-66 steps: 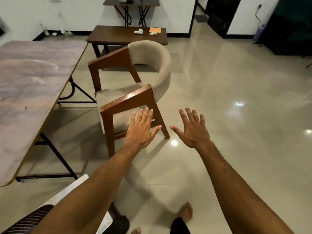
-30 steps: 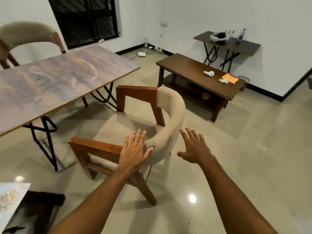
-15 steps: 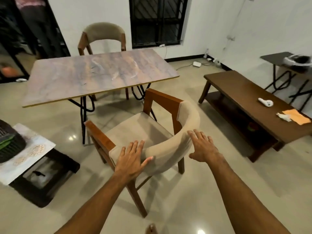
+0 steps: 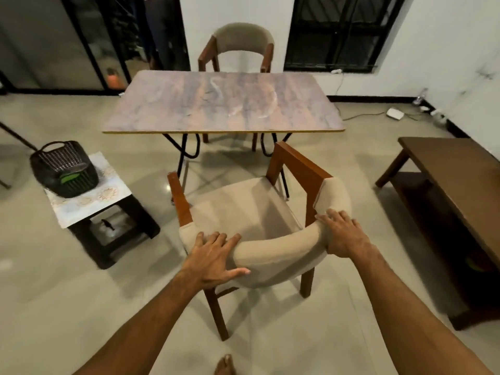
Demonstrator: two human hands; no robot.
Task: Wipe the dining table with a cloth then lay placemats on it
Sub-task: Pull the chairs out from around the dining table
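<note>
The dining table (image 4: 224, 104) with a marbled brown top stands ahead of me, its surface bare with faint smears. Between me and the table is a wooden armchair (image 4: 251, 212) with beige padding, its seat facing the table. My left hand (image 4: 213, 259) rests on the left part of the curved backrest, fingers straight over its top and thumb spread along the back. My right hand (image 4: 343, 234) lies on the right part of the backrest, fingers laid over its top. A white patterned mat (image 4: 108, 196) lies on a black stool (image 4: 119, 234) at the left.
A black woven basket (image 4: 63, 169) with something green inside sits on the mat. A second armchair (image 4: 240, 47) stands at the table's far side. A dark wooden bench table (image 4: 454, 190) is at the right. Cables and a white box (image 4: 395, 113) lie by the right wall.
I have turned to the left, so the dining table is now straight ahead. Both hands, earlier held in the air, have come down onto the armchair's backrest.
</note>
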